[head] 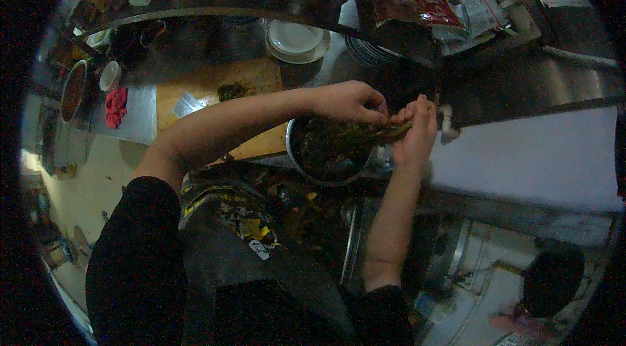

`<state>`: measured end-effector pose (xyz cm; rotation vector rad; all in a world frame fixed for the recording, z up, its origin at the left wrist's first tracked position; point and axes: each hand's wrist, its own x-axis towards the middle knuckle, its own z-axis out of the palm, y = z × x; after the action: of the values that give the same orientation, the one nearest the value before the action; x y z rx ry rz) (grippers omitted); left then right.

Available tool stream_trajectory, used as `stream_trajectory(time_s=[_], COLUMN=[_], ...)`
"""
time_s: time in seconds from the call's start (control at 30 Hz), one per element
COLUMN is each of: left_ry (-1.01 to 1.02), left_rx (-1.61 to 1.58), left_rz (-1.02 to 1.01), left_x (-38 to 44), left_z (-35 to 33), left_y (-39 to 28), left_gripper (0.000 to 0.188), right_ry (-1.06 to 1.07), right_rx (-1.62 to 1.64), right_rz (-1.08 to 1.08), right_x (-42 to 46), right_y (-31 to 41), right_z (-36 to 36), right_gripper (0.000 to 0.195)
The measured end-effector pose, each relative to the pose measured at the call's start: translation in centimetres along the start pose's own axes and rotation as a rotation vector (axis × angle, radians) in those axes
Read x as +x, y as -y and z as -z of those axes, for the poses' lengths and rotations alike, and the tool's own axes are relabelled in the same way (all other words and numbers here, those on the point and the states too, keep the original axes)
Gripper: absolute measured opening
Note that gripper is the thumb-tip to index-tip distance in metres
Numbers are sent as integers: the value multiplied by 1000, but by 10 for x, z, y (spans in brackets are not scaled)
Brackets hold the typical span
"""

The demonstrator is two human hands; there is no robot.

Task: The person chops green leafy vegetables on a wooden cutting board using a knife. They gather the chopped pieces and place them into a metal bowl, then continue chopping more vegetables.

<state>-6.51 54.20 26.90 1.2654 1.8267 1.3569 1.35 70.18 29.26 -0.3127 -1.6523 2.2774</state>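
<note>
Both my hands meet above the right side of a round metal bowl. Dark brownish-green leafy vegetables lie in it. My right hand grips the stalk end of a bunch of these greens, whose leafy part hangs back over the bowl. My left hand reaches across from the left, palm down. Its thumb and fingers are closed together at the stalks, just beside the right fingers. The exact contact of the left fingertips is blurred.
A yellow-brown cutting board left of the bowl bears chopped greens and a clear packet. A red cloth lies farther left. White plates stand behind, under a metal shelf. At right is a pale flat surface.
</note>
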Motion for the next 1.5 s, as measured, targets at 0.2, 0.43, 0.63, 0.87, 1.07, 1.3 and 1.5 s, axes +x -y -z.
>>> stream_trajectory(time_s=[0.2, 0.43, 0.63, 0.87, 1.07, 1.3, 1.5], left_ry=[24, -38, -230, -227, -374, -426, -515], left_rx=[-452, -1104, -444, -151, -233, -234, -124], left_rz=[122, 309, -49, -92, -273, -132, -90], left_x=[-4, -8, -15, 11, 34, 31, 32], left_z=[-17, -37, -46, -58, -72, -82, -80], left_y=[14, 6, 19, 7, 27, 33, 31], left_gripper=[30, 27, 45, 79, 59, 43, 39], right_ry=[-33, -117, -178, -1, 25, -27, -14], right_rx=[89, 155, 195, 158, 160, 203, 141], right_rz=[-24, 21, 70, 165, 233, 307, 309], right_x=[-1, 1, 11, 0, 4, 2, 11], right_y=[6, 5, -7, 5, 19, 56, 63], right_z=[-3, -10, 9, -9, -24, -41, -44], right_gripper=[24, 24, 15, 16, 19, 22, 22])
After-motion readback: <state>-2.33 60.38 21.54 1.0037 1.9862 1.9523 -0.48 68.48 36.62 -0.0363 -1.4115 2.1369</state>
